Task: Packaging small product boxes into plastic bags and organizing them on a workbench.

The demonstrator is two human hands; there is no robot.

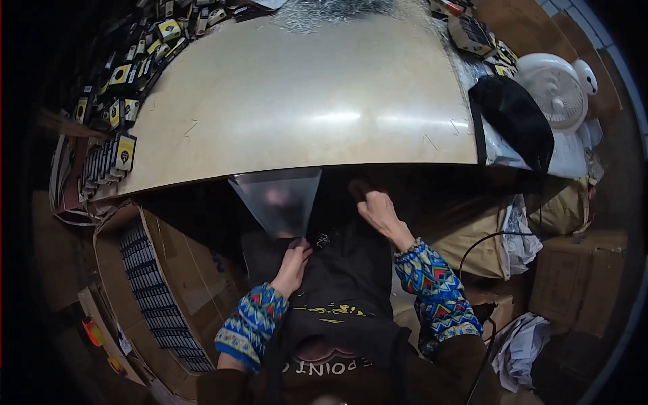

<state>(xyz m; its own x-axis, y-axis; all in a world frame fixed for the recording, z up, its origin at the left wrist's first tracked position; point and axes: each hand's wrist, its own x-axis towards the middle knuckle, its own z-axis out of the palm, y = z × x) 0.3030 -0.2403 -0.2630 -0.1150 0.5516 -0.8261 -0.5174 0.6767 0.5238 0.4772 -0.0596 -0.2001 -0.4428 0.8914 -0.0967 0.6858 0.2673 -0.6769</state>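
My left hand [292,267] is in front of my dark apron [347,280], its fingers closed together just below the narrow lower end of a translucent plastic sheet [280,199]. The sheet tapers like a funnel down from the table's front edge. Whether the fingers pinch the sheet or the dark cloth is hidden. Higher and to the right, my right hand [381,214] is closed, with its fingertips in shadow just under the table edge. What it grips, if anything, cannot be made out. A few small metal pins [323,239] lie on the apron between the hands.
The pale wooden table [304,88] bears a heap of metal pins [331,13] at the back and many small black-and-yellow boxes [125,74] at left. A black cloth [516,118] and white fan [555,94] are at right. An open carton [158,290] stands lower left; a cable [472,246] hangs lower right.
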